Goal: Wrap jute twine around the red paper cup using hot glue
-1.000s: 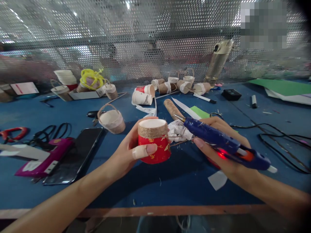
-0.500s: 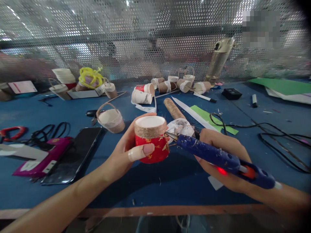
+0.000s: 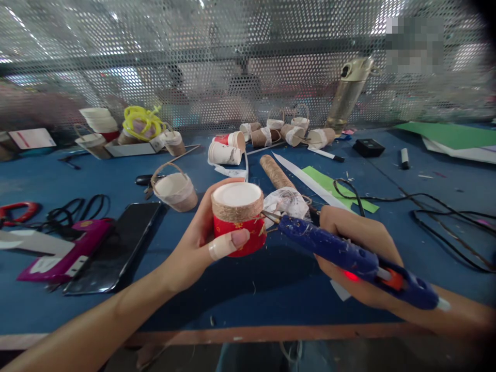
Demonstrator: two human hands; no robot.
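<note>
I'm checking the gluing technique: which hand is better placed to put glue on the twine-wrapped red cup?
Right. The right hand grips the blue glue gun, its metal nozzle at the twine edge of the red paper cup. The left hand is occupied holding that cup.

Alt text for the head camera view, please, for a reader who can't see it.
The left hand holds a red paper cup half wrapped in twine, while the right hand points a blue glue gun at its side. Cups, cables and a phone clutter the blue table.
</note>
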